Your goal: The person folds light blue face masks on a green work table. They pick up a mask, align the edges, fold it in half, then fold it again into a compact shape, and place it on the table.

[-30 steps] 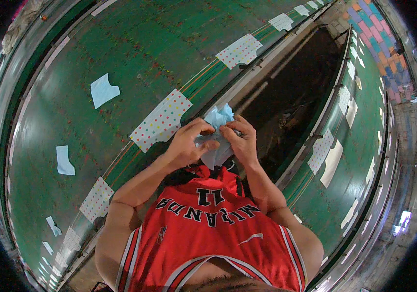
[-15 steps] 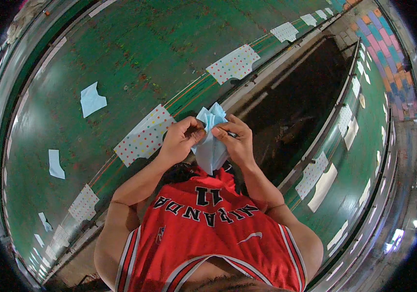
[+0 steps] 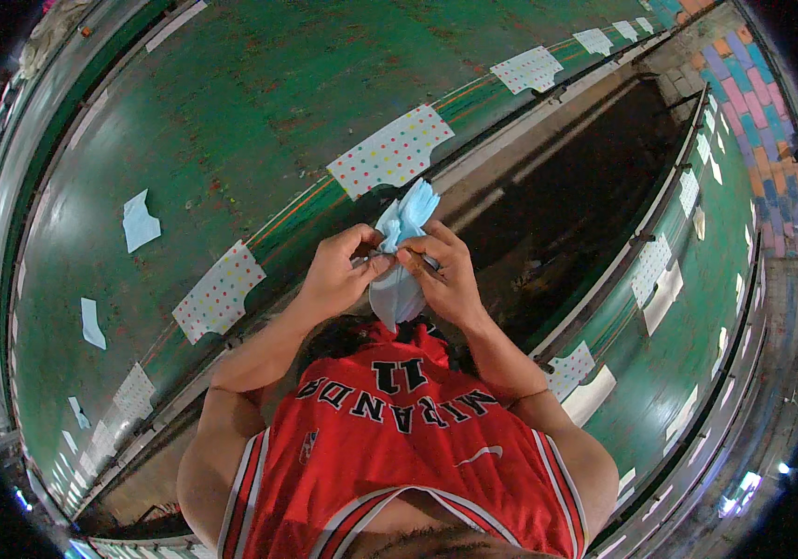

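In front of my chest, a light blue piece of thin fabric (image 3: 406, 212) is gathered into a narrow waist between my two hands. Its upper end fans out in pleats, and its lower part hangs down pale and smooth against my red jersey. My left hand (image 3: 343, 268) pinches the gathered middle from the left with thumb and fingers. From the right, my right hand (image 3: 445, 272) pinches the same spot, fingertips nearly meeting those of the left. Beyond the hands, a white cut piece with coloured dots (image 3: 391, 149) lies flat on the long green table (image 3: 259, 112).
More dotted pieces (image 3: 220, 291) lie spaced along the table's near edge. Loose light blue pieces (image 3: 141, 222) rest farther left. A dark gap (image 3: 557, 186) separates this table from a second green table (image 3: 706, 270) on the right, with dotted and cream pieces on it.
The fabric is bunched more tightly, its top drawn into a slim fan, and my fingertips are closer together. The tables and their pieces have shifted left and downward in view.
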Motion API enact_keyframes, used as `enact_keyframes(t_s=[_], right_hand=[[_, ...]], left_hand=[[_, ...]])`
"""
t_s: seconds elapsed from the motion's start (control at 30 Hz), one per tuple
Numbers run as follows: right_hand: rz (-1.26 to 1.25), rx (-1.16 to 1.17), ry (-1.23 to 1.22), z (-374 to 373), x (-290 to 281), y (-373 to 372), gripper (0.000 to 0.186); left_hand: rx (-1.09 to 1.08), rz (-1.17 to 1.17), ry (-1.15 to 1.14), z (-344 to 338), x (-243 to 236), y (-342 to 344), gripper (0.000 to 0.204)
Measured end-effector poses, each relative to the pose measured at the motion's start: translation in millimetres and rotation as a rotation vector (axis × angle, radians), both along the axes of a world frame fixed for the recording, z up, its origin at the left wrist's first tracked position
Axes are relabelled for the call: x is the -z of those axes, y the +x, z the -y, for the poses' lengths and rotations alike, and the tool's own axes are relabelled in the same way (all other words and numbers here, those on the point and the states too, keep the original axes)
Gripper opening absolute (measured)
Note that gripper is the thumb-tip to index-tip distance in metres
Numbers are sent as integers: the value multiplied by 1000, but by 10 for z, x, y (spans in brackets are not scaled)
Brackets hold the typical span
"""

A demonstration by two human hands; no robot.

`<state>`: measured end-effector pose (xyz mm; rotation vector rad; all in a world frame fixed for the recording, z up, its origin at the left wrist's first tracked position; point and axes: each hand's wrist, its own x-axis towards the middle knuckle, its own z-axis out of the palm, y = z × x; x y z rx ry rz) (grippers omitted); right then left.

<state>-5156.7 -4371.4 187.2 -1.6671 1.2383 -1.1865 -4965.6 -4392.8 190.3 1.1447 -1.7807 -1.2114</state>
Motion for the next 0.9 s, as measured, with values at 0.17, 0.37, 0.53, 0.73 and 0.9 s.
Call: enact_keyframes(t_s=[0.17,0.37,0.53,0.73,0.9], right_hand=[[-45,-39,-26,111,-47,-465,10],[21,-58,72,159,-117,-778,12],[65,-19,63,97,-137,-970,13],[1,105,77,-12,-143,-1207,16],[31,192,155,-112,-122,-1375,16]], left_hand=[[11,-35,-12,113,43,-382,27],[-41,-155,125,115,30,-641,21],[-52,-178,110,159,15,-773,19],[-377,91,-55,737,130,-524,17],[-754,-733,139,1524,400,-158,41]])
